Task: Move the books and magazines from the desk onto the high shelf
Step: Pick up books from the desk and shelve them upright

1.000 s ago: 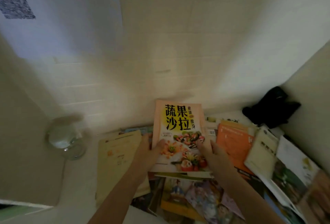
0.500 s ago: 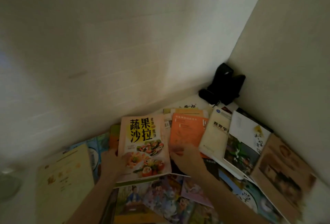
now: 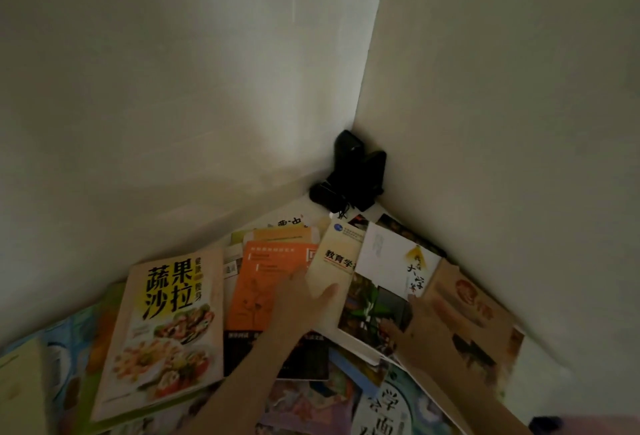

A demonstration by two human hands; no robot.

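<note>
Landmark: the orange paperback book in the middle of the spread

Left of it lies the large glossy salad cookbook, cover up, with bold black characters 蔬果沙拉 on a yellow patch above food photographs. Just right of the orange book, the cream-coloured textbook reads 教育学 in dark print over a red rule. Further right sits the white book with a plant photograph, handwritten-style characters 大学 on its cover; beyond that, a brown cardboard-toned book, lettering blurred. Nearer you than the orange book, a pale magazine shows large characters 学 and 面. Behind the orange book, in the wall corner, stands a black device

Your left hand lies flat over the orange book's right edge and the cream textbook, fingers straight and spread, gripping nothing. Your right hand rests where the plant-photo book meets the brown one; its fingers are blurred, so whether they pinch an edge cannot be told
</note>
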